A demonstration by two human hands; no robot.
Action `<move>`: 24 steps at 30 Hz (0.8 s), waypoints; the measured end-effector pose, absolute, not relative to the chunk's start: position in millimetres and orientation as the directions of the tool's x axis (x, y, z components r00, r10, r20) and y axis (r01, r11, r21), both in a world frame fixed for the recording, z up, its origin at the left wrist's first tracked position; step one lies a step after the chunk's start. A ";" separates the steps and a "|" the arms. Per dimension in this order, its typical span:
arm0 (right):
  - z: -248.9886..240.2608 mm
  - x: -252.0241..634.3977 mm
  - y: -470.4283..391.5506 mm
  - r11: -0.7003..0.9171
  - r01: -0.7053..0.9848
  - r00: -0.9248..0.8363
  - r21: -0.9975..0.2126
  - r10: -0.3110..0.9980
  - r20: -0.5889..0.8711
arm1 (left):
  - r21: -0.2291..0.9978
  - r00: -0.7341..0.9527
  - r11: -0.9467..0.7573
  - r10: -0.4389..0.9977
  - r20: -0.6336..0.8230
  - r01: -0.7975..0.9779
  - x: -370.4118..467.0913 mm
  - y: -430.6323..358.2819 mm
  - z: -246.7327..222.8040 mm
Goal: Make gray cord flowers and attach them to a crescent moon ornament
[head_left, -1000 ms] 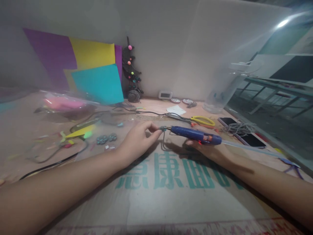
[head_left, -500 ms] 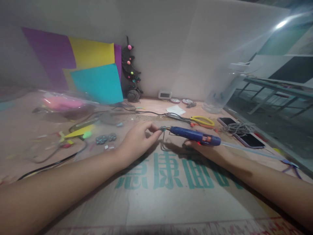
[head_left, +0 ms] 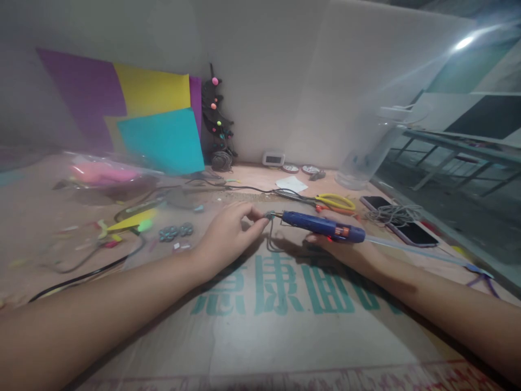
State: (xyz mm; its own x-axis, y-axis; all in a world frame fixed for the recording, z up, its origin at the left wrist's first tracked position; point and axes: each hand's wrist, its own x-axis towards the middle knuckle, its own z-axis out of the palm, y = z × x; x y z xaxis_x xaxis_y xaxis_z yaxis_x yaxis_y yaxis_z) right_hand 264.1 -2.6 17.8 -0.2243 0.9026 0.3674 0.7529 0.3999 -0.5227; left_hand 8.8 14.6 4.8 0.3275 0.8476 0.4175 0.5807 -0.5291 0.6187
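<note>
Between the thumb and forefinger of my left hand (head_left: pixel 232 231) is a small grey-green piece (head_left: pixel 269 215), too small to name. My right hand (head_left: pixel 340 241) is wrapped round a blue hot glue gun (head_left: pixel 321 225), which points left with a red light lit on its side. Its metal nozzle meets the small piece, or nearly so. From the back of the gun a clear glue stick (head_left: pixel 415 252) runs out to the right. Under the nozzle there is a thin bent wire (head_left: pixel 272 247); I cannot tell what it is fixed to.
Printed cardboard (head_left: pixel 260 336) lies under my hands. To the left are grey-green flower-like pieces (head_left: pixel 176 232), a yellow strip (head_left: pixel 134 219) and a black cable (head_left: pixel 81 278). Yellow-handled scissors (head_left: pixel 336 202), phones (head_left: pixel 415 233) with a grey cord, and a clear container (head_left: pixel 358 163) stand right.
Very little differs. The whole view has shifted slightly, while both hands, the small piece and the glue gun keep their places relative to each other.
</note>
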 end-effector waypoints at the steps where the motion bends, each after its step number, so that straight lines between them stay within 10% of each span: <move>1: 17.4 264.5 -2.6 0.396 0.759 -0.224 -0.516 0.904 0.364 | 0.620 0.329 -0.528 0.848 0.415 0.580 8.8 14.4 4.8; 24: 16.1 267.9 -4.4 0.347 0.806 -0.189 -0.480 0.918 0.348 | 0.682 0.310 -0.478 0.878 0.364 0.553 9.5 15.3 7.9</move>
State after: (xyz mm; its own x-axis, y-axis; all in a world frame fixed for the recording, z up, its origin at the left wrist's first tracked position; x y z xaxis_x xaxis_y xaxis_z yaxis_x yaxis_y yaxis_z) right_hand 267.9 -4.4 16.1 -0.1888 0.9184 0.3476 0.8059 0.3471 -0.4795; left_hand 9.5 15.3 7.9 0.3095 0.8783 0.3643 0.5533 -0.4780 0.6822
